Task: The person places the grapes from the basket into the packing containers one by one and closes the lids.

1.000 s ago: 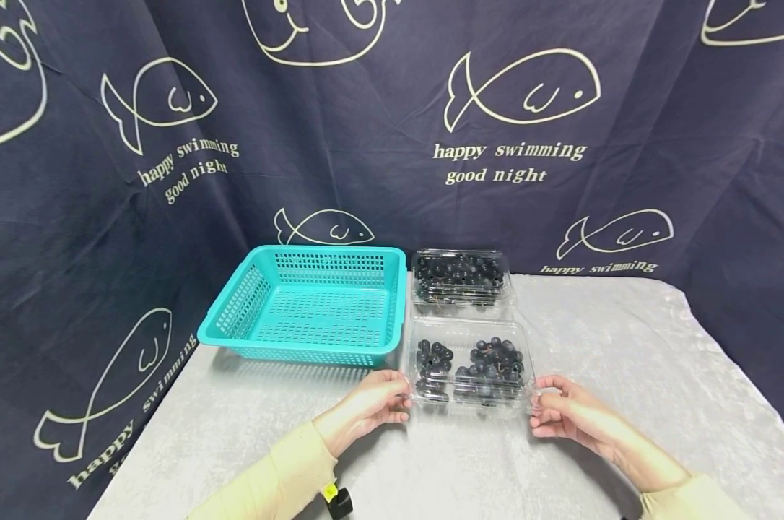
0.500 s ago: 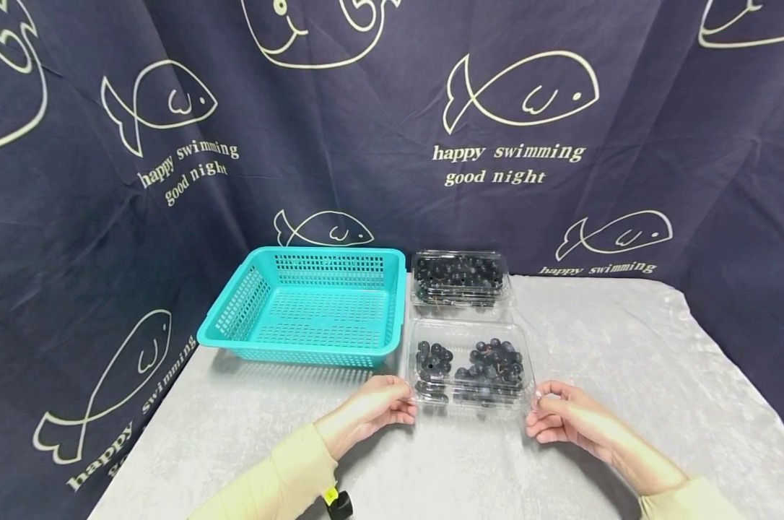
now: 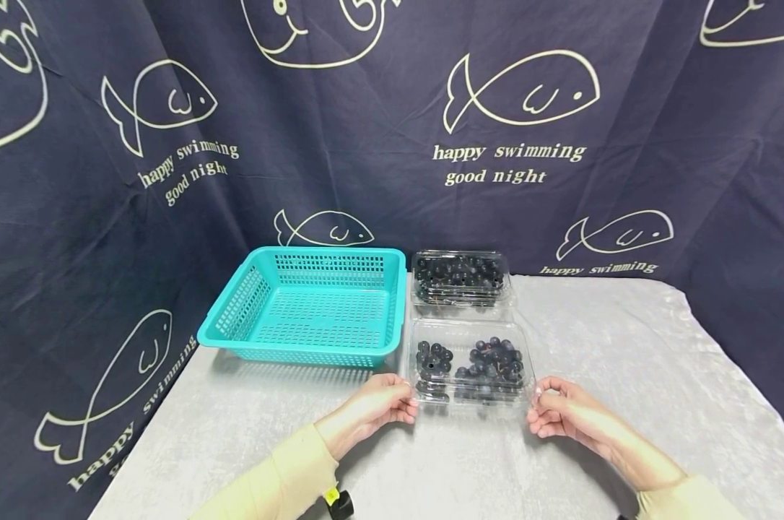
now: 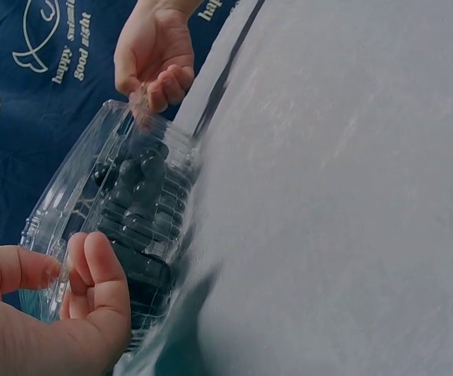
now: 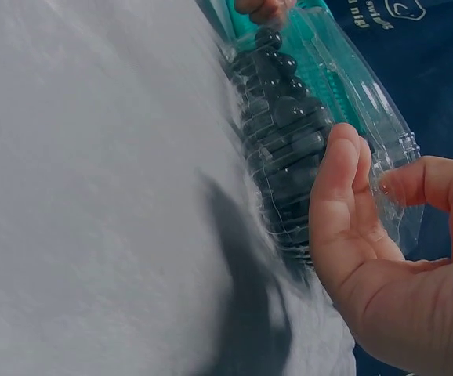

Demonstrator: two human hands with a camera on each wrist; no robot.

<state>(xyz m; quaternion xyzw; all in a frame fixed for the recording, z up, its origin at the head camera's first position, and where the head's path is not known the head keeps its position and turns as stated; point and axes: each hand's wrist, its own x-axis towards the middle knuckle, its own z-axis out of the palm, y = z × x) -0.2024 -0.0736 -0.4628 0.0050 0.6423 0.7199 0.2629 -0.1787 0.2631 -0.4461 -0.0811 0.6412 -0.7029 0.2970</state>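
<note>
A clear plastic clamshell box (image 3: 460, 330) of dark grapes (image 3: 494, 365) sits on the table in front of me, its lid down over the fruit. At its near left corner, my left hand (image 3: 374, 406) pinches the rim between thumb and fingers. My right hand (image 3: 577, 419) does likewise at the near right corner. The left wrist view shows the left thumb (image 4: 34, 268) and fingers around the edge of the clear plastic. In the right wrist view, the right thumb (image 5: 418, 182) lies on the box's rim, with the fingers (image 5: 340, 184) along its front wall.
Behind this box stands another clamshell box (image 3: 460, 278), full of dark grapes. A turquoise plastic basket (image 3: 301, 355) with nothing in it sits to the left, close beside both boxes. A pale grey cloth covers the table (image 3: 626, 347). Dark blue fabric (image 3: 392, 144) hangs behind.
The fingers of both hands have shifted slightly inward at the near box's corners. The box, the basket and the rear box look the same.
</note>
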